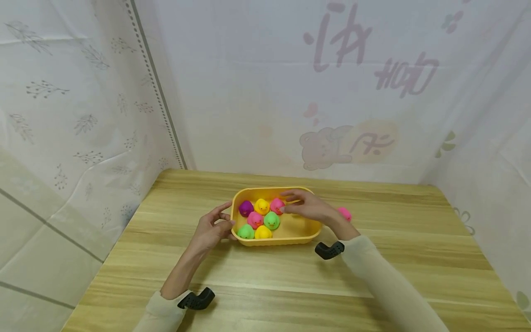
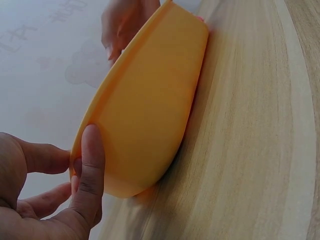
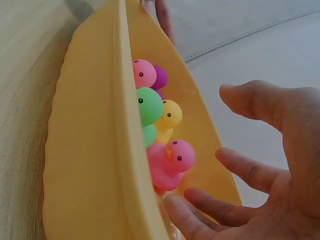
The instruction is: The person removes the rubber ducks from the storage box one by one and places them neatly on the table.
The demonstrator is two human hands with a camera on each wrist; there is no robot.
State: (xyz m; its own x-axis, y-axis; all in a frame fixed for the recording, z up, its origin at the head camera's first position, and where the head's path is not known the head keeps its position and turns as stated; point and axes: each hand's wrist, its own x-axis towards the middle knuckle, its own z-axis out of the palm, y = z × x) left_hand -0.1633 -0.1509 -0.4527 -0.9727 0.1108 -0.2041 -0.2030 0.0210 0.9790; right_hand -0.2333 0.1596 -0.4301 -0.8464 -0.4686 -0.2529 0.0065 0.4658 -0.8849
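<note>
A yellow plastic basket [image 1: 296, 237] stands on the table with several small rubber ducks in it. My left hand [image 1: 213, 228] holds its left end, the thumb lying along the outer wall in the left wrist view. Over the basket's right part is my right hand [image 1: 307, 205], fingers spread and apart. Just beside its fingertips sits a pink duck [image 3: 172, 162]; no grip on it shows. A purple duck [image 1: 246, 209], a yellow duck [image 1: 262, 206] and a green duck [image 1: 271, 221] are among those in the left half.
Another pink duck [image 1: 345, 213] lies on the wooden table [image 1: 265, 281] outside the basket, partly hidden behind the right wrist. Each sleeve carries a black wrist mount [image 1: 329, 250]. White printed cloth [image 1: 232, 92] hangs behind the table and at both sides.
</note>
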